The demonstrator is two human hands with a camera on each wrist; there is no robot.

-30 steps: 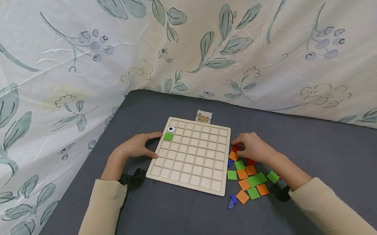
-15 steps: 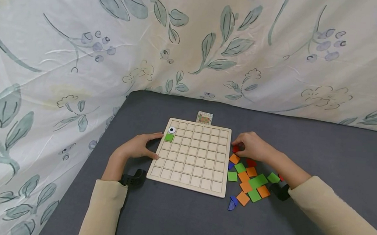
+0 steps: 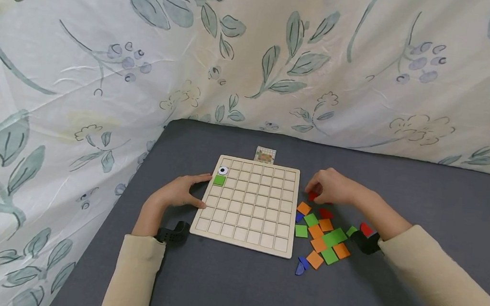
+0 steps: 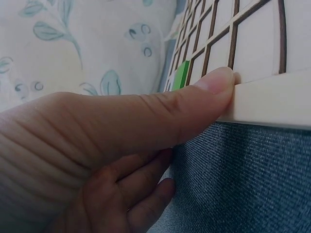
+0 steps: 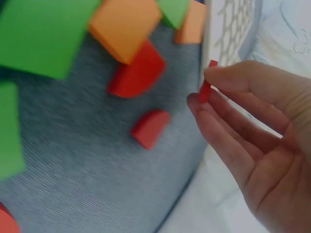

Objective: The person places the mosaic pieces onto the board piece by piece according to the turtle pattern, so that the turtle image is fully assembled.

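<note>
My left hand (image 3: 178, 189) rests at the left edge of a pale wooden grid board (image 3: 247, 206). In the left wrist view its thumb (image 4: 194, 104) touches the board's rim, while the other fingers bend loosely below. Two pieces sit in the board's upper left cells: a white disc with a black dot (image 3: 223, 170) and a green square tile (image 3: 219, 180). Right of the board, my right hand (image 3: 333, 186) pinches a small red tile (image 5: 205, 92) between thumb and fingertips, seen edge-on in the right wrist view. A small red rounded piece (image 5: 151, 128) lies on the cloth beneath.
Several loose green (image 3: 329, 255), orange (image 3: 315, 260) and blue pieces (image 3: 300, 269) lie along the board's right side, some overlapping. Another red piece (image 3: 366, 229) lies by the right wrist. A small patterned card (image 3: 265, 155) touches the board's far edge. A floral curtain (image 3: 253, 53) hangs behind the dark cloth-covered table (image 3: 217, 285).
My right hand has shifted slightly right, away from the board, with the red tile pinched in it. More of the red piece by the right wrist shows. The left hand stays in place.
</note>
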